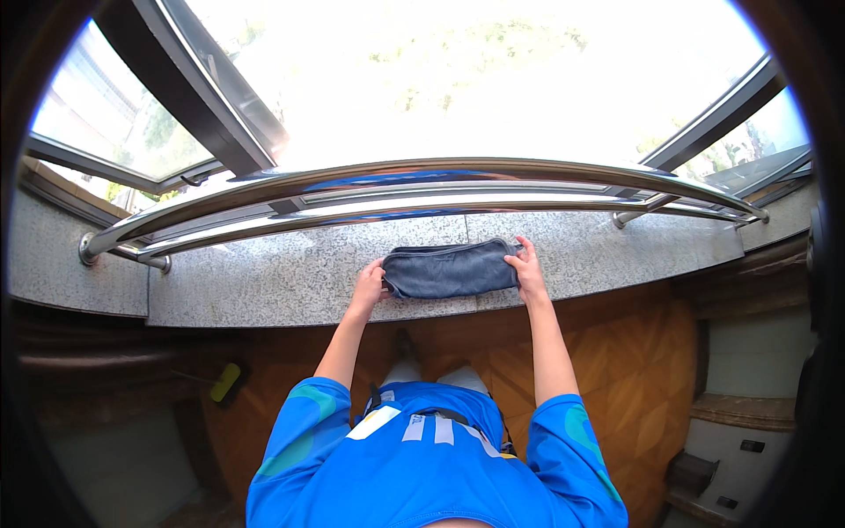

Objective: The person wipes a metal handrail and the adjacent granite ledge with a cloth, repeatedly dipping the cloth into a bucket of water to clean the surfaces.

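Observation:
A dark grey folded cloth (452, 270) is stretched between my two hands above the speckled stone window sill (264, 277). My left hand (371, 285) pinches its left end, with the fingers partly behind the fabric. At the right end, my right hand (526, 269) grips the cloth between thumb and fingers. The cloth looks folded into a long band, its edges trimmed in a lighter grey. Whether its underside touches the stone, I cannot tell.
Two polished metal rails (462, 168) curve along the window beyond the cloth. An opened window pane (125, 112) is at the left. Below the sill lies a wooden parquet floor (607, 389), with a yellow-green brush head (226, 383) at the left. A dark box (692, 472) stands lower right.

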`<move>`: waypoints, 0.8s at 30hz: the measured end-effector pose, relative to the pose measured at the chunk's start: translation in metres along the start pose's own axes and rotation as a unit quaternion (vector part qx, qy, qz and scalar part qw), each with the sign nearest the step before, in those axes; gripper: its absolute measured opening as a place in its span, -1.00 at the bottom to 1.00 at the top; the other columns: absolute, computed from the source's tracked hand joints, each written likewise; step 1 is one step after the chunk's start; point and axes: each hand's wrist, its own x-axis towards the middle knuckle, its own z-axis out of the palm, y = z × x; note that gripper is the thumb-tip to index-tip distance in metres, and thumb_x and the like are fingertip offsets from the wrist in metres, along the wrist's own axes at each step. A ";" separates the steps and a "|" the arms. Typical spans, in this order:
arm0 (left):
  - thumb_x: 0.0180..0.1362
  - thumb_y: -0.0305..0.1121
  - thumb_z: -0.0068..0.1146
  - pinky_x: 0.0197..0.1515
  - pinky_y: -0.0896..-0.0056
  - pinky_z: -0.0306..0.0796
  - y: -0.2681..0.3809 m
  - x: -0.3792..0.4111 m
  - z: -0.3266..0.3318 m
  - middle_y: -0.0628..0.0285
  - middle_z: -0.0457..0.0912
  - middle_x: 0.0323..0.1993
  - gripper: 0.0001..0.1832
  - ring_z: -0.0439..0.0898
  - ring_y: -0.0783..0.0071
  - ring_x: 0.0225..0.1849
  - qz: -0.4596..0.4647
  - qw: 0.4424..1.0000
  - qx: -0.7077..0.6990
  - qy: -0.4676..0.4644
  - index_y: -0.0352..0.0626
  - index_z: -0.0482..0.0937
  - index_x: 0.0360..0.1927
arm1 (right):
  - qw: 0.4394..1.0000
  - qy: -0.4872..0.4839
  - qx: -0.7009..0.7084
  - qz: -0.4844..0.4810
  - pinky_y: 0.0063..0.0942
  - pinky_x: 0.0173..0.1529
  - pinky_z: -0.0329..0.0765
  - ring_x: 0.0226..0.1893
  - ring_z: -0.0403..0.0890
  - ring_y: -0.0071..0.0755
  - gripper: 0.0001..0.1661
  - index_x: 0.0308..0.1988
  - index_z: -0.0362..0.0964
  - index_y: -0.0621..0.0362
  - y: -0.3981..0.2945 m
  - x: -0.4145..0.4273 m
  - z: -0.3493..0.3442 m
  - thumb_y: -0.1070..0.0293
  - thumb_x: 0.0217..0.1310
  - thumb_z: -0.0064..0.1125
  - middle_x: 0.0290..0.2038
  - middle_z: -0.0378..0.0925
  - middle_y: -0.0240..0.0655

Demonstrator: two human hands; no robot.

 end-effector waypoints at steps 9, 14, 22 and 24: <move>0.16 -0.26 0.21 -0.03 0.09 0.50 0.042 -0.006 0.045 0.12 0.64 -0.07 -0.68 0.61 0.07 -0.03 0.162 0.859 0.471 0.122 -0.07 0.55 -0.02 | 0.805 0.086 -0.579 -0.097 -0.14 0.11 0.42 0.00 0.51 -0.05 -0.60 -0.02 0.50 0.06 0.007 0.017 -0.022 0.18 0.16 0.28 -0.06 0.49 -0.24; 0.08 -0.39 0.26 -0.21 0.19 0.46 0.036 -0.004 0.042 0.23 0.59 -0.38 -0.81 0.60 0.19 -0.28 0.315 0.763 0.532 0.188 -0.06 0.59 -0.20 | 0.745 0.131 -0.611 -0.235 -0.14 0.03 0.41 -0.02 0.49 -0.13 -0.70 -0.10 0.53 0.05 -0.012 0.015 0.008 0.24 0.15 0.27 -0.13 0.48 -0.32; 0.18 -0.48 0.24 -0.21 0.56 0.42 0.076 0.005 0.032 0.35 0.61 -0.34 -0.89 0.55 0.64 -0.29 0.218 0.959 0.175 0.048 -0.20 0.55 -0.25 | 0.799 0.068 -0.522 -0.289 -0.18 -0.04 0.43 -0.15 0.52 -0.13 -0.84 -0.24 0.46 0.06 -0.034 0.042 -0.005 0.45 0.11 0.19 -0.27 0.51 -0.31; 0.20 -0.49 0.22 -0.13 0.51 0.45 0.088 0.009 0.030 0.36 0.59 -0.32 -0.90 0.56 0.61 -0.25 0.196 0.977 0.089 0.002 -0.24 0.54 -0.25 | 0.849 0.070 -0.454 -0.259 -0.21 -0.23 0.48 -0.37 0.56 -0.17 -0.85 -0.23 0.48 0.17 -0.063 0.048 -0.008 0.50 0.12 0.19 -0.34 0.56 -0.25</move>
